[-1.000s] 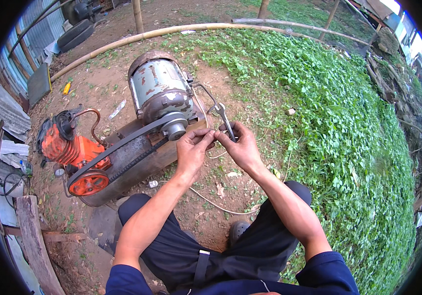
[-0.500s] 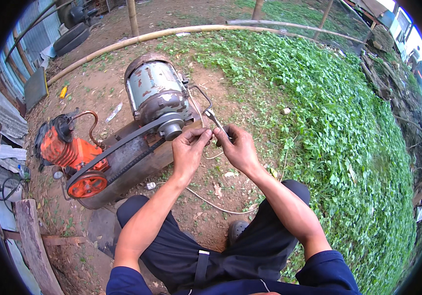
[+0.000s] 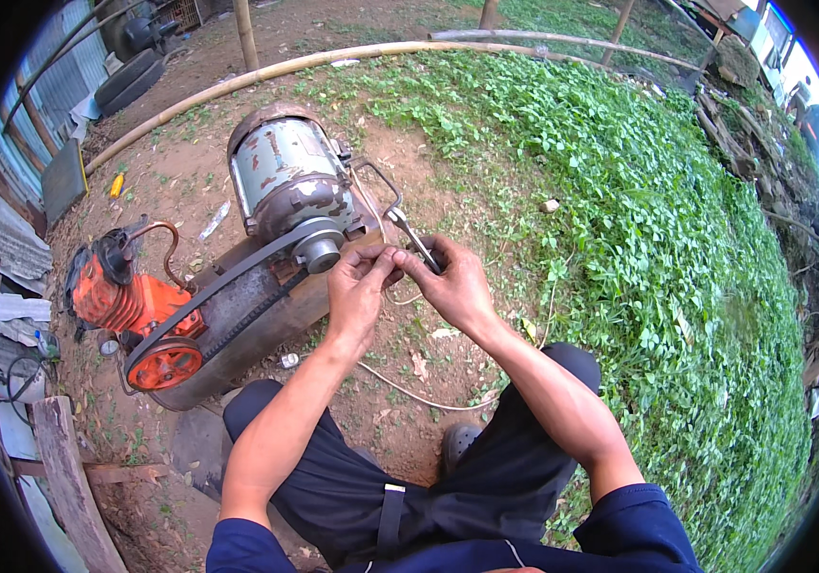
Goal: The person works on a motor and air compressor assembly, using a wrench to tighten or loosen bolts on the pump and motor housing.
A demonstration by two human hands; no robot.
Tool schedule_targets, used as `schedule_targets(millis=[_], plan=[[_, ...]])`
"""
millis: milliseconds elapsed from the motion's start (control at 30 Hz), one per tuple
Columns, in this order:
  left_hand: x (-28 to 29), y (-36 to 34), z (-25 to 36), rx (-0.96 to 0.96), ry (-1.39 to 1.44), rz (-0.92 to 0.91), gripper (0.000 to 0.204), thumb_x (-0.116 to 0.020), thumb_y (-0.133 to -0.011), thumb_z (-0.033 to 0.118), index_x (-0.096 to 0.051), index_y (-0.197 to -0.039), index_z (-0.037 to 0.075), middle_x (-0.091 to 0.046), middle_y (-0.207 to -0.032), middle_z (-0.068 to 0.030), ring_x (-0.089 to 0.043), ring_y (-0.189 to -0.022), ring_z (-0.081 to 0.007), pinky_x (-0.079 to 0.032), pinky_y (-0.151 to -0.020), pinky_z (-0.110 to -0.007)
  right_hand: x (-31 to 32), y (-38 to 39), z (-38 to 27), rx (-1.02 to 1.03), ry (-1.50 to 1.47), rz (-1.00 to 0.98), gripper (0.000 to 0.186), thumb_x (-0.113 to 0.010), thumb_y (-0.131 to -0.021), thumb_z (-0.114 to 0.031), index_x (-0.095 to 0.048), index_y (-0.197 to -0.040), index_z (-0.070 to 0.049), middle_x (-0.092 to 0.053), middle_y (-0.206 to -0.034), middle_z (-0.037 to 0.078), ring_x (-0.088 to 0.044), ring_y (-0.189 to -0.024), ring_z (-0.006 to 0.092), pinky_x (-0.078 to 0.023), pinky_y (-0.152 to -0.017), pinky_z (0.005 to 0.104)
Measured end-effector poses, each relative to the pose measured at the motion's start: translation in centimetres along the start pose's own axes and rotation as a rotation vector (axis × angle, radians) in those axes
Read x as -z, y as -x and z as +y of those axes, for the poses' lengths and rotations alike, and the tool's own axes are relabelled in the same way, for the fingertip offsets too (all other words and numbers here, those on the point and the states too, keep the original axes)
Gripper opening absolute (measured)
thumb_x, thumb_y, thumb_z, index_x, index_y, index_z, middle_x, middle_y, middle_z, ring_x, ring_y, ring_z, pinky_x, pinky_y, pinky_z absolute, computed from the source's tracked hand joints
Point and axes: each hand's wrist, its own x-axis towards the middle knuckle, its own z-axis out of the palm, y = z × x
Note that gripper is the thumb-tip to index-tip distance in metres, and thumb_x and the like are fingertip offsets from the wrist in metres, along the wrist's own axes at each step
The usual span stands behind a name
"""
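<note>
A silver wrench lies in my right hand, its head pointing up and away past my fingers. The thumb and forefinger of my left hand are pinched together, meeting the right fingertips; what sits between them is too small or hidden to make out. Just beyond the left hand is a worn grey-green electric motor, with a black belt running from its pulley to the red flywheel of an orange compressor pump. A bent metal handle juts out beside the motor, near the wrench head.
The motor and pump sit on a rusty tank. A pale cable curves over the dirt before my knees. Leafy green plants spread to the right. A bamboo pole lies across the back; a wooden plank is at the left.
The pinched fingers of both hands have shifted slightly left and stay together, the wrench still in the right hand. The whole scene has moved slightly left in view.
</note>
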Motion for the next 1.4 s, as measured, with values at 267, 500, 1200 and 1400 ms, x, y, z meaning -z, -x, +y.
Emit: schedule_targets(millis=[267, 500, 1200, 1400], plan=[[-0.3, 0.1, 0.6, -0.015, -0.043, 0.024, 0.008, -0.063, -0.092, 0.007, -0.064, -0.098, 0.002, -0.067, -0.096, -0.0073, -0.065, -0.087, -0.0139, -0.056, -0.081, -0.029, -0.3, -0.1, 1.0, 0.097, 0.007, 0.013, 0.038, -0.070, -0.086, -0.034, -0.063, -0.084, 0.003, -0.061, -0.064, 0.016, -0.058, -0.056, 0.0230, -0.044, -0.055, 0.0396], [-0.1, 0.2, 0.5, -0.053, -0.089, -0.036, 0.009, -0.062, -0.093, 0.008, -0.064, -0.100, 0.003, -0.067, -0.099, -0.0069, -0.065, -0.090, -0.0144, -0.055, -0.084, -0.030, -0.4, -0.4, 1.2, -0.007, -0.018, -0.022, 0.046, -0.067, -0.088, -0.040, -0.062, -0.074, 0.004, -0.057, -0.058, 0.016, -0.052, -0.050, 0.0221, -0.040, -0.050, 0.0401], [-10.4, 3.8, -2.0, 0.016, -0.030, -0.298, 0.012, -0.068, -0.089, 0.008, -0.067, -0.097, -0.001, -0.069, -0.091, -0.0078, -0.065, -0.082, -0.0120, -0.054, -0.077, -0.026, 9.7, 8.2, 0.5, -0.122, 0.058, 0.301, 0.029, -0.070, -0.086, -0.029, -0.068, -0.089, 0.000, -0.068, -0.077, 0.012, -0.061, -0.067, 0.0176, -0.048, -0.064, 0.0347], [-10.3, 4.7, -1.5, -0.078, -0.065, -0.360, 0.010, -0.066, -0.090, 0.005, -0.066, -0.096, -0.003, -0.069, -0.092, -0.0083, -0.065, -0.085, -0.0112, -0.054, -0.078, -0.024, 9.4, 8.8, 0.7, -0.231, -0.094, 0.290, 0.040, -0.061, -0.094, -0.037, -0.067, -0.082, 0.000, -0.064, -0.066, 0.007, -0.052, -0.056, 0.0103, -0.042, -0.053, 0.0312]])
